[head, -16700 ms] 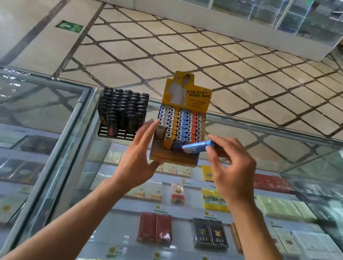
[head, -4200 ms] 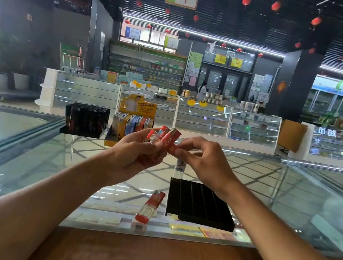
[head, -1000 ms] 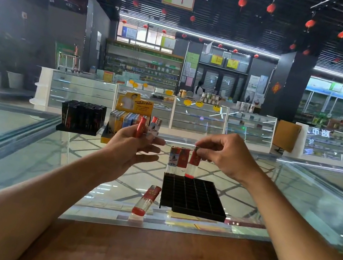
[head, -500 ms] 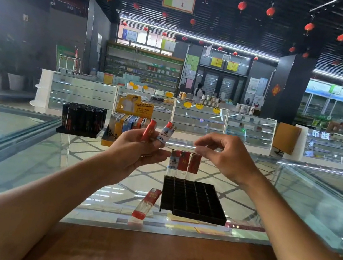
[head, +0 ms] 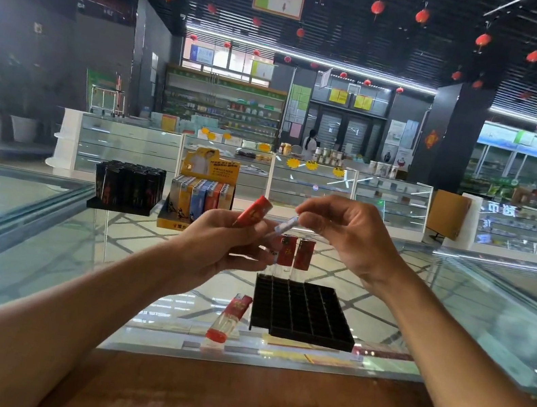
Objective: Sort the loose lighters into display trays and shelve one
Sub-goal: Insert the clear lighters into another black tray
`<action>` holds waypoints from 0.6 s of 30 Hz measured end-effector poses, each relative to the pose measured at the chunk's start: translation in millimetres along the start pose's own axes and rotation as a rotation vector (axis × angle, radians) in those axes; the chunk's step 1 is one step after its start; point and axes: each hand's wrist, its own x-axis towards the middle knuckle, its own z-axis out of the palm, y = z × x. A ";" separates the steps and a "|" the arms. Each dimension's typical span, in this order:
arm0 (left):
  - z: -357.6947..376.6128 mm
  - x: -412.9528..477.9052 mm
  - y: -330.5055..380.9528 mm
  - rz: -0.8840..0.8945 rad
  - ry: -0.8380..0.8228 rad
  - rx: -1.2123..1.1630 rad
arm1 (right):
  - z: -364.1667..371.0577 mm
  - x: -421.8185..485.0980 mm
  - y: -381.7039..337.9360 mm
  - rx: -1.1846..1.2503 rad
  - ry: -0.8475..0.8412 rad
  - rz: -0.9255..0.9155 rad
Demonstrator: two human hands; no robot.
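A black slotted tray (head: 303, 313) lies on the glass counter (head: 454, 318). Three red-capped lighters (head: 303, 254) stand upright in its far row. My left hand (head: 221, 249) holds a red lighter (head: 254, 212) pointing up. My right hand (head: 349, 237) pinches the top of a white-labelled lighter (head: 286, 225) that still sits between my left fingers. One more red lighter (head: 228, 318) lies flat on the glass, left of the tray.
A full tray of black lighters (head: 128, 187) and a yellow display box of coloured lighters (head: 200, 196) stand at the counter's far side. A wooden ledge (head: 260, 406) runs along the near edge. Glass showcases and shop shelves fill the background.
My right hand let go of the third lighter standing in the tray and moved left and up to pinch the white-labelled lighter in my left hand.
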 end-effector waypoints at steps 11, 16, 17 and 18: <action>-7.5 5.5 -1.8 -0.090 0.022 0.080 | -28.9 2.9 2.4 0.033 0.205 0.041; -9.4 4.1 -1.3 -0.073 -0.032 0.170 | -55.7 -0.1 10.3 -0.057 0.138 0.115; -8.9 3.0 -1.2 -0.065 -0.044 0.193 | -58.9 -1.3 12.9 -0.086 0.113 0.145; -8.0 1.9 -0.8 -0.058 -0.053 0.210 | -60.6 -2.3 15.1 -0.115 0.080 0.170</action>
